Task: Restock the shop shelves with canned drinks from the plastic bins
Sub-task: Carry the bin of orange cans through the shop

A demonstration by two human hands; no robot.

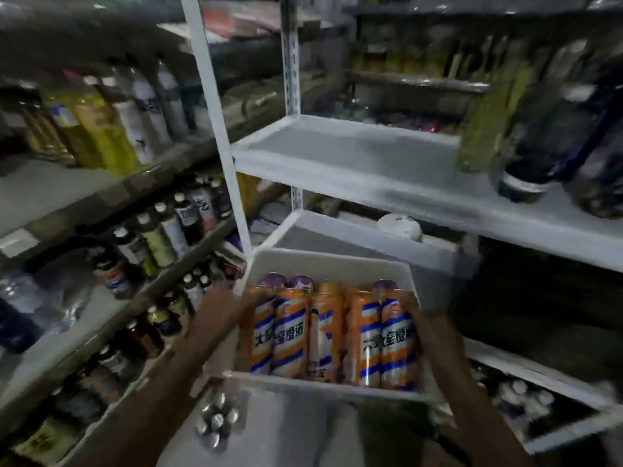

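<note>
A white plastic bin [332,261] is tilted toward me at the centre, carrying several orange canned drinks [325,332] with blue and white stripes. My left hand [232,299] grips the bin's left wall, fingers curled over its rim beside the leftmost can. On the other side my right hand [426,326] holds the bin's right wall. Above and behind the bin runs a white metal shelf [337,153], bare on its left half. The view is blurred.
Dark and green bottles [526,143] stand on the white shelf's right end. Another white bin [354,230] sits behind the held one. Wooden shelves at left hold several bottles [151,230]. A white upright post [215,123] divides the racks. Can tops [217,421] show below.
</note>
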